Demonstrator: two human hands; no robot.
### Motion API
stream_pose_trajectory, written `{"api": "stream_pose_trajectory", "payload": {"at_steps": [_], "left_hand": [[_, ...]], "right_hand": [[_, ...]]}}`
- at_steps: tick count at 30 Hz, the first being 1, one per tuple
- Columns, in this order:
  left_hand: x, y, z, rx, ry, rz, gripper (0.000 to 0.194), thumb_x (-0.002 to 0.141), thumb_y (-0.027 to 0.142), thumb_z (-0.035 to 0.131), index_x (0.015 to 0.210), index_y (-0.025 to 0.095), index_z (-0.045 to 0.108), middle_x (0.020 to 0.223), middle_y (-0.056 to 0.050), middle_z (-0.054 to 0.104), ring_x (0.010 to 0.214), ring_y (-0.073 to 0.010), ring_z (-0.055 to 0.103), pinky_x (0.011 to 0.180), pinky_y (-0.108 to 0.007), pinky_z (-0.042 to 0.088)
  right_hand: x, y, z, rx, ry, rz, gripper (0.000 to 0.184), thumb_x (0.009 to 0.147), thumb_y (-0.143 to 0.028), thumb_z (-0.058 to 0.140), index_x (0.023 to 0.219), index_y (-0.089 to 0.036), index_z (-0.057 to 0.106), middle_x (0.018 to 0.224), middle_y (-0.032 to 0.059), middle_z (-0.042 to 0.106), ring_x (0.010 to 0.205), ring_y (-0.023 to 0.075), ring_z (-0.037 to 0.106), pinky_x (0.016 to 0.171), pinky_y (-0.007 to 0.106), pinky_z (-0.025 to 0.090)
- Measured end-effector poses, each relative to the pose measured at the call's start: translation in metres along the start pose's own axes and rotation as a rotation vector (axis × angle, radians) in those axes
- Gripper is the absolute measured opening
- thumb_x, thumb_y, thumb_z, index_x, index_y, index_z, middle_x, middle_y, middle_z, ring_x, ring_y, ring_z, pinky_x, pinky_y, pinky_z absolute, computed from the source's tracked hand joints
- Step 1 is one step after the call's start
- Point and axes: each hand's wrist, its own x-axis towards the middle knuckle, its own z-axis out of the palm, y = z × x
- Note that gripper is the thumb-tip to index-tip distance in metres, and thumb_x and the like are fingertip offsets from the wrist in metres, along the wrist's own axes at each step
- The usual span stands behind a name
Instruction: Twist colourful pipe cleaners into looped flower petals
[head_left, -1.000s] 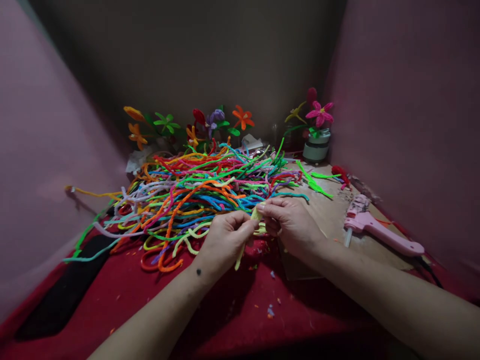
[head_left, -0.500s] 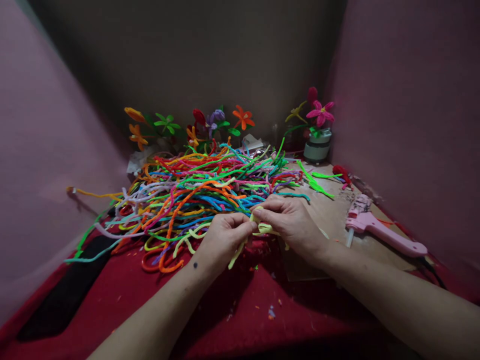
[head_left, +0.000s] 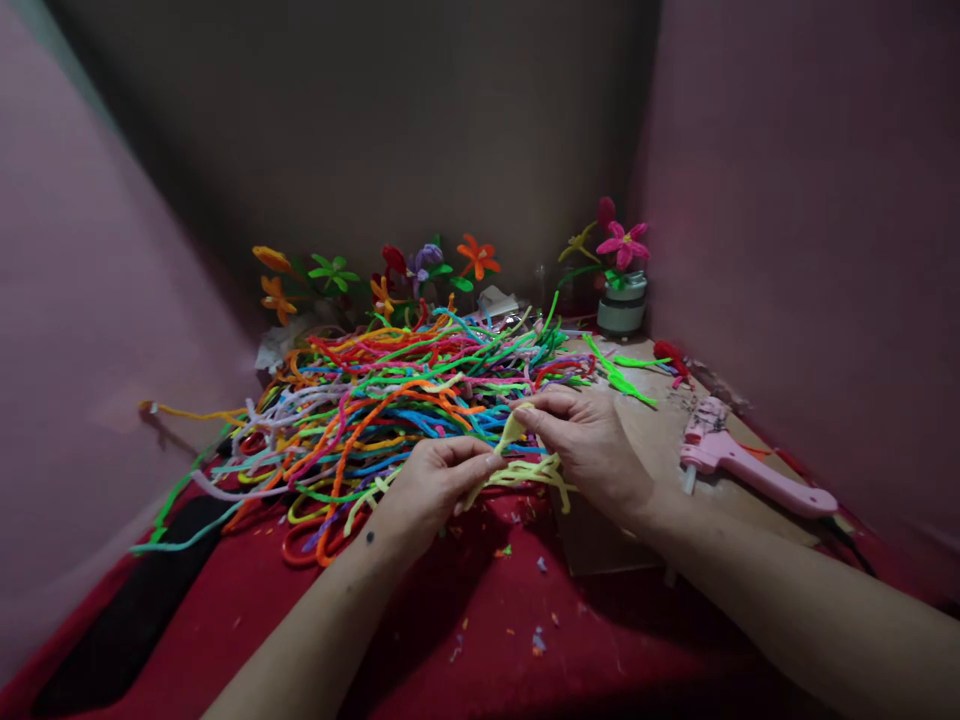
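Observation:
A pale yellow pipe cleaner [head_left: 511, 430] is stretched between my two hands at the near edge of the pile. My left hand [head_left: 427, 490] pinches its lower end between thumb and fingers. Its upper, folded-looking end sits in the closed fingertips of my right hand [head_left: 592, 445]. Just below and between the hands lie several more pale yellow pipe cleaners [head_left: 525, 474]. Behind them spreads a large tangled heap of coloured pipe cleaners [head_left: 390, 400].
A pink glue gun [head_left: 765, 480] rests on a cardboard sheet [head_left: 645, 470] to the right, near bright green pipe-cleaner pieces [head_left: 619, 375]. Pipe-cleaner flowers [head_left: 478, 257] and a small pot [head_left: 622, 308] stand at the back. A black strip [head_left: 127, 610] lies left on the red cloth [head_left: 420, 640].
My left hand has shifted slightly down and left, drawing apart from my right, so more of the yellow pipe cleaner shows. The view has tilted up a little.

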Motion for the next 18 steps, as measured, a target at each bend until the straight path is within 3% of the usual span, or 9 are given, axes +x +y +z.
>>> {"api": "stream_pose_trajectory", "payload": {"at_steps": [3,7,12,14,18], "left_hand": [[0.005,-0.001,-0.002,-0.047,0.087,-0.019,0.027,0.069,0.039,0.065,0.067,0.012,0.062,0.048,0.005,0.043,0.041,-0.0039,0.031,0.041,-0.018,0.021],[0.011,-0.002,-0.001,-0.134,0.094,-0.015,0.026,0.069,0.038,0.066,0.065,0.012,0.061,0.045,0.006,0.041,0.038,-0.0031,0.028,0.038,-0.018,0.018],[0.015,0.007,0.004,-0.192,0.094,-0.041,0.025,0.065,0.037,0.069,0.065,0.013,0.06,0.044,0.007,0.04,0.037,-0.0028,0.027,0.037,-0.018,0.017],[0.021,0.017,0.008,-0.167,0.111,-0.016,0.027,0.065,0.039,0.069,0.066,0.014,0.059,0.044,0.007,0.039,0.036,-0.003,0.027,0.037,-0.018,0.019],[0.048,0.041,0.023,0.134,0.083,0.094,0.029,0.067,0.041,0.064,0.067,0.013,0.06,0.042,0.007,0.037,0.038,-0.0046,0.029,0.038,-0.019,0.021]], "right_hand": [[-0.004,-0.002,0.0,0.132,0.061,0.007,0.019,0.079,-0.03,0.056,0.086,-0.015,0.064,0.061,-0.0027,0.053,0.053,0.0079,0.043,0.051,0.022,0.035],[-0.004,-0.006,-0.003,0.136,0.073,-0.043,0.019,0.079,-0.033,0.056,0.075,-0.015,0.059,0.064,-0.0022,0.052,0.055,0.008,0.043,0.053,0.022,0.036],[0.004,-0.005,-0.006,0.179,0.08,0.092,0.017,0.075,-0.032,0.056,0.077,-0.015,0.056,0.06,-0.0035,0.051,0.051,0.0083,0.042,0.051,0.023,0.036],[-0.001,-0.008,-0.005,0.095,0.115,-0.071,0.018,0.078,-0.03,0.053,0.068,-0.016,0.054,0.058,-0.0028,0.05,0.054,0.0089,0.044,0.053,0.023,0.037],[-0.024,-0.016,0.002,-0.12,-0.162,-0.66,0.023,0.082,-0.022,0.046,0.061,-0.017,0.053,0.057,-0.0001,0.052,0.055,0.0104,0.046,0.054,0.024,0.038]]}}
